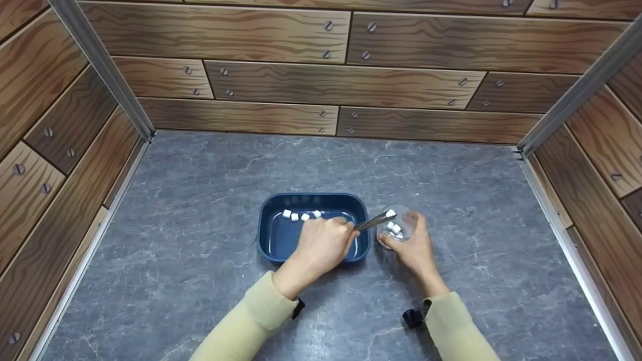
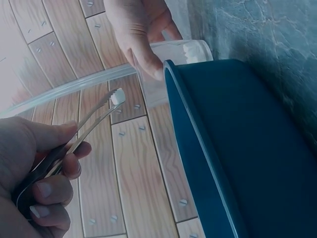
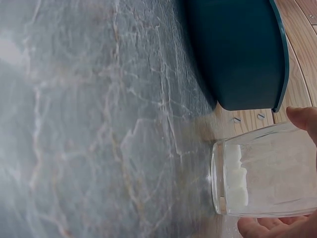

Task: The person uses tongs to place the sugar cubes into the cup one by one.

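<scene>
My left hand (image 1: 326,243) holds a pair of metal tongs (image 1: 373,221). Their tips pinch one white cube (image 2: 118,96), which hangs over the mouth of a clear glass (image 3: 277,171). With thumb and fingers around its side, my right hand (image 1: 414,245) grips the glass, which stands on the table. Several white cubes (image 3: 236,183) lie at the bottom of the glass. Left of the glass is a dark blue rectangular tub (image 1: 264,235), and several more white cubes (image 1: 295,217) sit in a row along its far side. My left hand and forearm hide part of the tub.
The grey marbled table (image 1: 200,200) is bordered by wood-patterned panels (image 1: 281,80) at the back and both sides. Metal strips (image 1: 569,250) run along the side edges. The tub's right wall stands close beside the glass.
</scene>
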The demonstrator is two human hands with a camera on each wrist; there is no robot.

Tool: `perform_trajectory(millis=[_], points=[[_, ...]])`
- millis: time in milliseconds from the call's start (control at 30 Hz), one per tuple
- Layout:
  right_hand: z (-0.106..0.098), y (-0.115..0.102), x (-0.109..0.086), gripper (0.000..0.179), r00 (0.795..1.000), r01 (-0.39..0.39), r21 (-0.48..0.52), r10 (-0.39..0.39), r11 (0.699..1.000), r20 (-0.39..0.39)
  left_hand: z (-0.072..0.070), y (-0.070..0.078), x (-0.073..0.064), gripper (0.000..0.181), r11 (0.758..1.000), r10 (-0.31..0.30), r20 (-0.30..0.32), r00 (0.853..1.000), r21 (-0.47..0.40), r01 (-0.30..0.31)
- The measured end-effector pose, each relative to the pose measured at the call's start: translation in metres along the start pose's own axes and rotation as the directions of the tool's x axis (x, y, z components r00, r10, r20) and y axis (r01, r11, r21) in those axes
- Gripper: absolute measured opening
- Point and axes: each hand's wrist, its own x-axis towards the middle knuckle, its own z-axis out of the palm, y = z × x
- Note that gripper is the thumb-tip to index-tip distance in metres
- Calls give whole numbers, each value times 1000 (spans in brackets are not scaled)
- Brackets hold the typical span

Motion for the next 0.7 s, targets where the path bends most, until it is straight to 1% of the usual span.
perform_trajectory(millis=[200,400,533,700], points=[[0,0,0,97,1000,-3,-14,3,1000,6,2,4,4,29,1000,-1,-3,1000,-2,1],[-1,0,0,100,1000,-18,-31,19,999,14,6,3,3,29,998,-26,24,999,-63,28],[-1,0,-1,99,1000,-10,-36,10,999,7,6,-1,-1,30,995,-51,41,998,-79,54],[-1,0,0,98,1000,-1,-42,1,999,-5,2,-10,-7,31,992,-94,40,995,-81,97]])
